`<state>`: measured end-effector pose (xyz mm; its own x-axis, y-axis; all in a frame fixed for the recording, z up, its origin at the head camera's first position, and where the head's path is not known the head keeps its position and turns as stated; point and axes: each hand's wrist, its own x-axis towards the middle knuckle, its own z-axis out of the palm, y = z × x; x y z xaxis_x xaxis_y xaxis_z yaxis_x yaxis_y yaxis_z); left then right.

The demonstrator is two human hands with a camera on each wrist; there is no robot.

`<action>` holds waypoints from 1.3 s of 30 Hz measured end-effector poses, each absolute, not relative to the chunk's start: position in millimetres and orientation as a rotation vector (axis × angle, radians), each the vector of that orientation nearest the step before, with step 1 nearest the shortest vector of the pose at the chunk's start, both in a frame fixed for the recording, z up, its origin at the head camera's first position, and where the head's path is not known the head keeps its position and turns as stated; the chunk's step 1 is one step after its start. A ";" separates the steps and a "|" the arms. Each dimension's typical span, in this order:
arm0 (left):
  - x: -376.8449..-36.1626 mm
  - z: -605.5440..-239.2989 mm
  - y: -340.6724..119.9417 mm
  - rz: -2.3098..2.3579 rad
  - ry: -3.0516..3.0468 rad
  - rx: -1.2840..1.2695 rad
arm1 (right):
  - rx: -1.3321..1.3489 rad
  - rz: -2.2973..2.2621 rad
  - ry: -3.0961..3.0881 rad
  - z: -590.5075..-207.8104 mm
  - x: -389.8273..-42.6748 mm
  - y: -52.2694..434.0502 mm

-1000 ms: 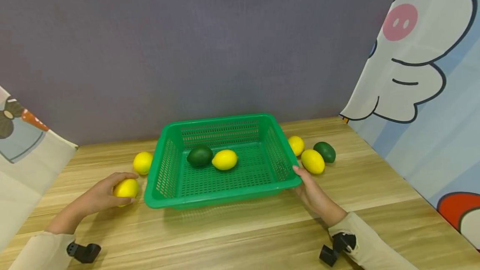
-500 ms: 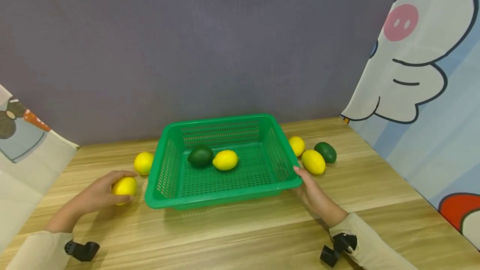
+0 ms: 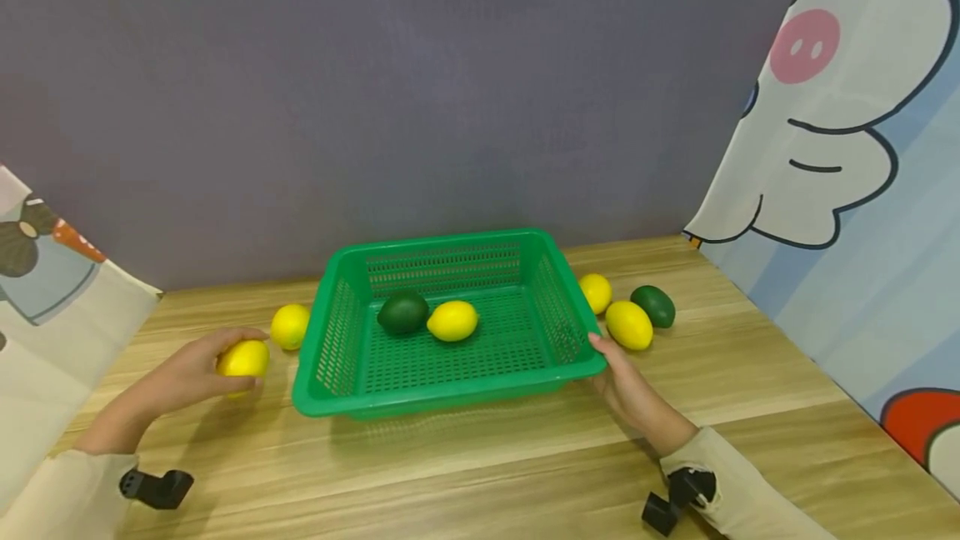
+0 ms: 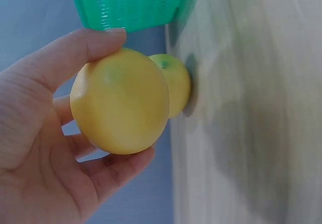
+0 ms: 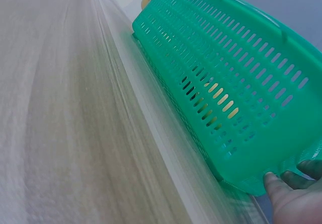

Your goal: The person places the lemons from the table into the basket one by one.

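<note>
A light wooden table (image 3: 480,473) with a plank-like grain carries everything. A green perforated basket (image 3: 352,390) stands on it near the middle, close to the far wall. To the left of the basket one yellow lemon (image 3: 288,326) lies on the wood, just beside the basket's left wall. To the right of the basket three fruits lie close together: a small yellow lemon (image 3: 596,292) nearest the basket's far corner, a larger yellow lemon (image 3: 628,324) in front of it, and a dark green fruit (image 3: 652,306) just to the right of these two. Cartoon-printed cloths border the table at its left and right edges.
</note>
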<state>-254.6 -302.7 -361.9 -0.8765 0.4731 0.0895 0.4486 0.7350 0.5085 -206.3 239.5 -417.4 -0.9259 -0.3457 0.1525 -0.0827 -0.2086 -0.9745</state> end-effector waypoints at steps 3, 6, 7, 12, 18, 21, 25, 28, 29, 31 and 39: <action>-254.5 -355.6 -303.2 0.794 2.927 0.771 | -0.536 -2.257 1.853 -418.1 -207.2 239.8; -254.9 -347.4 -303.4 0.769 2.963 0.754 | -0.529 -2.260 1.861 -418.1 -207.2 239.5; -255.8 -344.9 -303.4 0.775 2.965 0.756 | -0.521 -2.266 1.861 -418.0 -207.1 239.3; -260.4 -332.8 -299.9 0.833 2.957 0.779 | -0.495 -2.271 1.876 -417.3 -206.3 238.4; -262.5 -322.8 -288.1 0.855 2.989 0.845 | -0.491 -2.258 1.882 -417.2 -205.7 238.9; -261.9 -318.4 -281.1 0.854 2.995 0.852 | -0.484 -2.259 1.875 -417.1 -205.5 238.9; -261.3 -313.6 -273.6 0.872 2.968 0.863 | -0.467 -2.261 1.878 -416.9 -205.0 238.6; -261.2 -310.9 -269.1 0.884 2.953 0.885 | -0.468 -2.258 1.879 -417.2 -204.9 238.8; -261.3 -310.1 -267.7 0.890 2.949 0.890 | -0.471 -2.259 1.877 -417.4 -205.0 238.9; -261.4 -308.2 -265.2 0.893 2.943 0.892 | -0.487 -2.259 1.871 -417.8 -205.3 239.4; -261.3 -301.8 -256.6 0.894 2.934 0.883 | -0.518 -2.251 1.871 -418.2 -206.2 239.8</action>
